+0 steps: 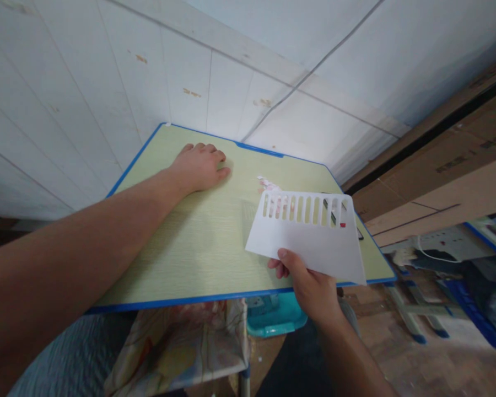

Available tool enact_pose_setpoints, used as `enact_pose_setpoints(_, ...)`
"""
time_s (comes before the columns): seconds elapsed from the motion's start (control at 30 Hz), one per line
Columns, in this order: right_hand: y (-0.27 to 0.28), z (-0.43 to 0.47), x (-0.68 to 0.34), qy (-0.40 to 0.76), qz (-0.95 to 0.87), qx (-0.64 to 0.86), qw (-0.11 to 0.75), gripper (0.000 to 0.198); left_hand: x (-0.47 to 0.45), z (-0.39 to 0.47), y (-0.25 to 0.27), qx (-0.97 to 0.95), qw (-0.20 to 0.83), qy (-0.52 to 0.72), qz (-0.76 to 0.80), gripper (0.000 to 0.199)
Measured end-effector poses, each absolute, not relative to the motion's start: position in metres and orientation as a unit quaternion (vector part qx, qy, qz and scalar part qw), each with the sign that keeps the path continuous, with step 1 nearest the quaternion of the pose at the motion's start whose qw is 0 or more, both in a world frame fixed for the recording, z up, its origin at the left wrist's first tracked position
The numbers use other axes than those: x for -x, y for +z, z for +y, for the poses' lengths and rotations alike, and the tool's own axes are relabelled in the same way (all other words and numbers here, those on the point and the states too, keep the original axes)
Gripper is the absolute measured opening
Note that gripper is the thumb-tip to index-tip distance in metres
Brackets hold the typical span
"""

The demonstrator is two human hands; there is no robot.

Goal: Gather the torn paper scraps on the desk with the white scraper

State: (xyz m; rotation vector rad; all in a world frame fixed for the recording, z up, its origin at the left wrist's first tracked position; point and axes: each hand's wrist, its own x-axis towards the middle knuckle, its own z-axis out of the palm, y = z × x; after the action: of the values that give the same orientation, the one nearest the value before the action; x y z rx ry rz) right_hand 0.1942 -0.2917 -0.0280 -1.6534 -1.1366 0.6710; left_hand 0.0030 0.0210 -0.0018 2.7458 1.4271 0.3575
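Observation:
My left hand [202, 166] rests palm down on the pale green tabletop [182, 242], left of the middle. Its fingers are loosely bent, the thumb sticks out to the side, and it holds nothing. Between the thumb and fingers of my right hand [310, 281] is the near edge of a white slotted panel [314, 242]. The panel is held above the right part of the table, with its row of long slots toward the wall. Small pinkish-white scraps [268, 183] lie just beyond it. A dark-edged object [360, 234] shows partly from behind the panel; most of it is hidden.
A blue rim borders the table, which stands against a white panelled wall [149, 60] with a grey cable [310, 74]. Cardboard boxes [450, 149] are stacked at the right. Below the front edge are a turquoise basin [273, 330] and a patterned cloth [190, 353].

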Motion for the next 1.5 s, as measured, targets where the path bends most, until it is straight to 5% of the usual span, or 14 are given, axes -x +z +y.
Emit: enact_pose_setpoints(1.5, -0.025, -0.312, -0.189, 0.393, -0.581, 0.57, 0.429, 0.032, -0.004, 0.023, -0.007, -0.884, -0.004, 0.125, 0.45, 0.064)
